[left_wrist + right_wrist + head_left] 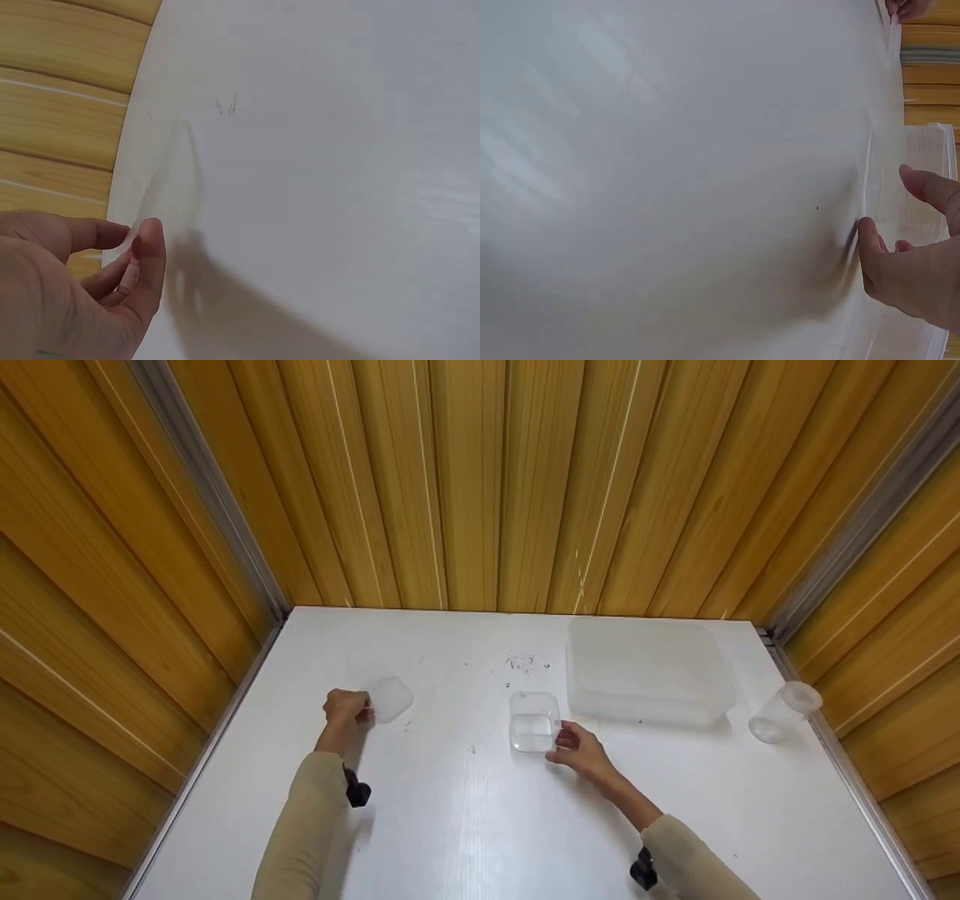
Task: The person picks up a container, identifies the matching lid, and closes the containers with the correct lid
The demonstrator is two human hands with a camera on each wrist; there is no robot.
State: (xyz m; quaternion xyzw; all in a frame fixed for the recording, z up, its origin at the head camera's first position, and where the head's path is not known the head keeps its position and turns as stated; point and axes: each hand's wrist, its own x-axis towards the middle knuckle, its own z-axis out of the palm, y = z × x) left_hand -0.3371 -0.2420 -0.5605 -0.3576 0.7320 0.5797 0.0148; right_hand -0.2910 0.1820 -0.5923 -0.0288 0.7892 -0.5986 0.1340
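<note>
My left hand pinches the near left edge of a small translucent square lid that lies on the white table, left of centre. In the left wrist view the thumb and fingers of that hand close on the lid's rim. My right hand holds a small clear square container at its right side, at the table's middle. From the right wrist, the thumb and a finger sit on either side of the container's wall.
A large translucent lidded box stands at the back right, just behind the small container. A clear cup lies tilted near the right edge. Ribbed wooden walls enclose the table on three sides. Small dark specks mark the table's back.
</note>
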